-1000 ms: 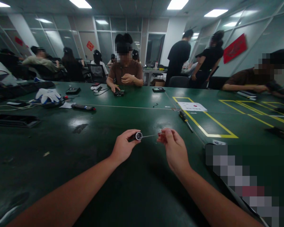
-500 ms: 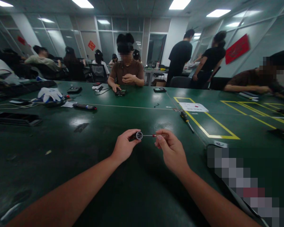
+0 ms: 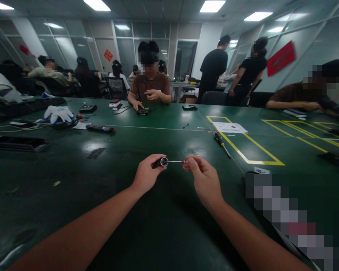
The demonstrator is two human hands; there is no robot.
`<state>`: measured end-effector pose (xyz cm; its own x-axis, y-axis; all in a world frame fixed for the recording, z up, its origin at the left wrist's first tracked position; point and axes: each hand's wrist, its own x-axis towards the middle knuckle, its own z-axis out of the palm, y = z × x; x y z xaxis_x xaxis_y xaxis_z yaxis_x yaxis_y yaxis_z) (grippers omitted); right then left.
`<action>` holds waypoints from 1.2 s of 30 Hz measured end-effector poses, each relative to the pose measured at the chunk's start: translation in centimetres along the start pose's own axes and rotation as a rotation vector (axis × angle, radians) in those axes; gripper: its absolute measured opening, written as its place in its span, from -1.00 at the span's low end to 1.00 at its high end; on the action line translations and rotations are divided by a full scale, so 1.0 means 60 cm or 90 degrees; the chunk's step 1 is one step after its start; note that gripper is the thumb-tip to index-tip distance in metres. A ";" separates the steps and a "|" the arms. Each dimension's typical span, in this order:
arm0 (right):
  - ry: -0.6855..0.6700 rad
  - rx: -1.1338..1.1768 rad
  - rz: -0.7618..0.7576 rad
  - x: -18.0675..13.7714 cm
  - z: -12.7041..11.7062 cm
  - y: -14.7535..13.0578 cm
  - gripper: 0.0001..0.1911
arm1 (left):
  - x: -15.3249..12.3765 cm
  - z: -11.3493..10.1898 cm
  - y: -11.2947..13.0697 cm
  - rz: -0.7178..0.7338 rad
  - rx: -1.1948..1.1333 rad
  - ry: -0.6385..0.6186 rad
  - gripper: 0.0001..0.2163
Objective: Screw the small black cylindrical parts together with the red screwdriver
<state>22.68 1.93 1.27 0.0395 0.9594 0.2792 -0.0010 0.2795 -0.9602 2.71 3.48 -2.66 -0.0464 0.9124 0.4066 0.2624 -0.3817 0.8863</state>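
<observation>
My left hand [image 3: 147, 174] is closed around a small dark cylinder [image 3: 164, 162] with a pale ring-shaped open end facing me. Between thumb and fingers, my right hand [image 3: 205, 177] pinches a thin screwdriver [image 3: 175, 162] with a red collar; its handle is mostly covered by the fingers. The metal shaft points left and its tip is at the cylinder's open end. Whether the tip touches anything inside is too small to tell. Both hands are held over the green table [image 3: 115, 226].
A yellow-black screwdriver [image 3: 222, 144] lies beyond my right hand, near a white paper sheet [image 3: 230, 127] and yellow tape. At left are a dark pen-like tool [image 3: 100, 128], white gloves [image 3: 58, 114] and cables. Across the table a person [image 3: 149, 88] handles a small device [image 3: 142, 111].
The whole view has shifted slightly. Both hands keep their grips, with the screwdriver tip still at the cylinder's open end.
</observation>
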 end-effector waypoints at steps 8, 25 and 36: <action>-0.024 0.292 0.252 0.016 -0.004 -0.001 -0.60 | 0.000 -0.004 0.004 0.061 0.036 -0.011 -0.67; -0.010 -0.017 -0.035 0.005 -0.005 -0.001 -0.72 | -0.001 -0.001 0.010 0.007 0.012 -0.014 -0.64; -0.085 -0.059 -0.049 -0.014 -0.003 -0.013 -0.78 | 0.003 -0.004 -0.002 0.005 0.013 0.006 -0.66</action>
<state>22.83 0.91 1.77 -0.0974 0.9336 0.3447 0.0887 0.3531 -0.9314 2.47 3.67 -2.63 -0.0529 0.9081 0.4154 0.2822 -0.3854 0.8785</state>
